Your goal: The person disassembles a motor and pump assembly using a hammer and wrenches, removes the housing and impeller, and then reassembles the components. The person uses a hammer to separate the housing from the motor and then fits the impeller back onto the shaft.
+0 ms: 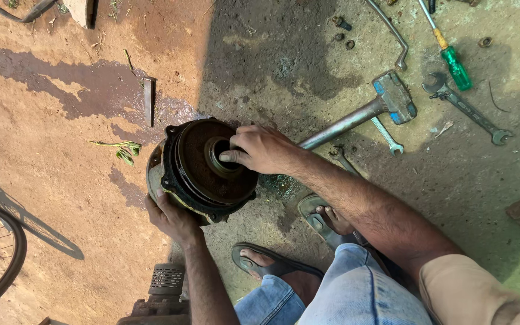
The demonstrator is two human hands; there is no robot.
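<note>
While a person squats on bare ground, the left hand point(173, 218) cups the rim of a round pump housing point(203, 171) at 7 o'clock — the right hand point(263, 149) curls its fingertips into the central hub. Rusty, dark, cast metal: likely heavy, rigid, gritty — best gripped by the bolted rim. A hammer point(368, 111) lies at 2 o'clock.

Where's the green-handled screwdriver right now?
In the head view, the green-handled screwdriver lies on the ground at upper right, between the bent metal bar and the long grey spanner, above the hammer's head.
</note>
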